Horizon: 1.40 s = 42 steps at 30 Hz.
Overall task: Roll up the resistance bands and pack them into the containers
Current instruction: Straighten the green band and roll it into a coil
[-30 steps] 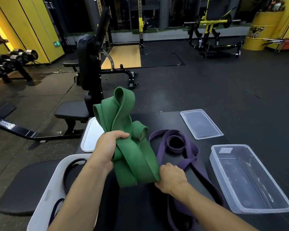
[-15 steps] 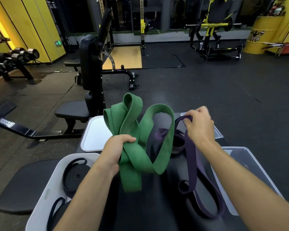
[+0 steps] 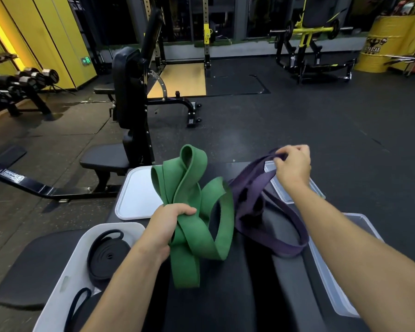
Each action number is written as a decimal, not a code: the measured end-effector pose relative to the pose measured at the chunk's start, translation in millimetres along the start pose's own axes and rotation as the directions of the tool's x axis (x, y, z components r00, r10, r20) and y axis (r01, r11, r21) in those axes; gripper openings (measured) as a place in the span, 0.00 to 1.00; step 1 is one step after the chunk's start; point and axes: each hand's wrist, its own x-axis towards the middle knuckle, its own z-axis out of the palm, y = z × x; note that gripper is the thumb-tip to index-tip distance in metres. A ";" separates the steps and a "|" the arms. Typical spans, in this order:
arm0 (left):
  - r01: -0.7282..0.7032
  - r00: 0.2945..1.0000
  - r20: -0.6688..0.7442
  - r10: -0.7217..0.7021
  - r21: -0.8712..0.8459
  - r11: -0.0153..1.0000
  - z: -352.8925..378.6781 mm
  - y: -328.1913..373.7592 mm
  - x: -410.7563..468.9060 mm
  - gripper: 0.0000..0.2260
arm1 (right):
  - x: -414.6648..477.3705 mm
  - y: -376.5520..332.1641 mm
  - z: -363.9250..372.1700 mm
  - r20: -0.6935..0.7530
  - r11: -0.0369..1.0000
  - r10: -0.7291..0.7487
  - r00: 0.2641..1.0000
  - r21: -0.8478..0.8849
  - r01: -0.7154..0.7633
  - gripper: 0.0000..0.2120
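My left hand (image 3: 167, 226) grips a wide green resistance band (image 3: 197, 212), bunched in loose loops above the black bench top (image 3: 225, 303). My right hand (image 3: 291, 164) pinches a purple band (image 3: 256, 195) and holds one end up, while the rest trails down onto the bench. A rolled black band (image 3: 108, 256) lies in the white container (image 3: 70, 271) at the lower left, with a thin black loop (image 3: 78, 300) beside it. A clear container (image 3: 331, 279) stands at the right, partly hidden by my right forearm.
A white lid (image 3: 134, 200) lies behind the white container. A clear lid (image 3: 295, 188) lies behind my right hand. A black weight bench (image 3: 127, 101) stands beyond the bench top; dumbbells (image 3: 27, 80) sit far left, and a yellow barrel (image 3: 383, 41) is at far right.
My right hand let go of the green band, took hold of the purple band and lifted it up and to the right. The green band's loops have opened out in my left hand.
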 end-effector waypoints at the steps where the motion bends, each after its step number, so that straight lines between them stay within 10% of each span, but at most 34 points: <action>1: 0.005 1.000 0.003 -0.005 0.004 1.000 -0.2 -1.2 0.7 0.13 | -4.0 9.3 5.9 0.029 0.999 0.023 0.999 -0.026 -0.022 0.06; 14: 0.039 0.999 0.000 -0.039 0.014 0.999 -1.2 -14.6 10.6 0.16 | -48.8 83.9 24.1 0.246 0.871 0.162 0.956 -0.490 -0.022 0.17; 26: 0.041 0.999 0.034 -0.042 0.035 0.999 -2.9 -16.9 -5.3 0.13 | -101.2 40.1 27.4 0.385 0.982 -0.168 0.907 -0.017 0.189 0.06; 33: 0.014 0.992 0.127 -0.011 -0.020 1.000 -2.1 -14.8 -26.7 0.11 | -156.1 -32.3 14.1 0.744 0.770 -0.074 0.664 0.466 -0.436 0.16; 42: -0.121 0.950 0.281 0.133 -0.059 0.991 -12.1 -24.1 -62.0 0.19 | -172.0 -62.3 -4.2 0.756 0.543 -0.054 0.652 0.570 -0.616 0.16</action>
